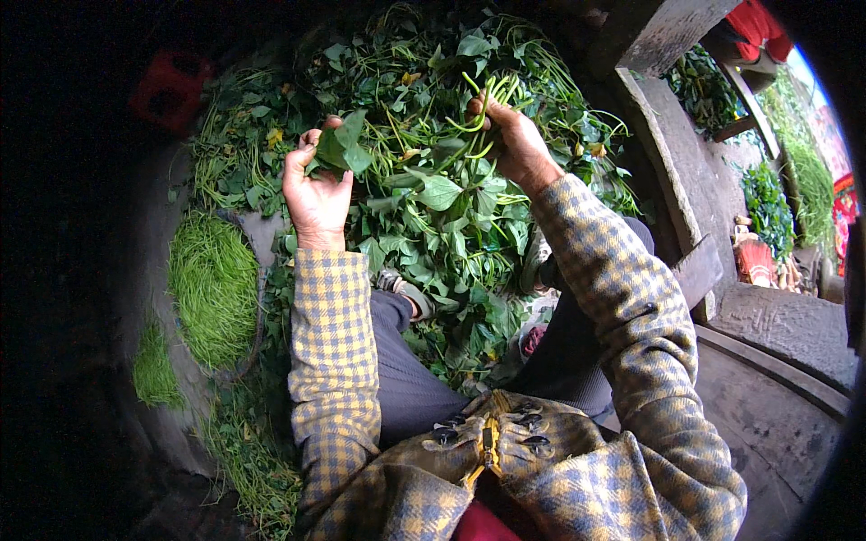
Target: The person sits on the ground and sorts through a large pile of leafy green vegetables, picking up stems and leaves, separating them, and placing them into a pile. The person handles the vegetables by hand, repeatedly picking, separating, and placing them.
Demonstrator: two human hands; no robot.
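My left hand [319,182] is raised at the upper left of centre, its fingers closed on a broad green leaf [346,145]. To its right, my right hand [513,135] grips a bunch of green leafy stems [497,88]; the stem ends stick up past the fingers and leaves hang below. The hands are apart. Beneath both spreads a large heap of leafy vines [406,223] with long stalks and a few yellowed leaves, reaching down between my legs and around my shoes.
At the left lies a round shallow basket [260,291] of cut grass, with a smaller grass pile [155,365] beside it. A red plastic object [172,91] stands in shadow. On the right are a wooden door frame [659,155], a red-bristled broom [754,262] and a person in red [754,30].
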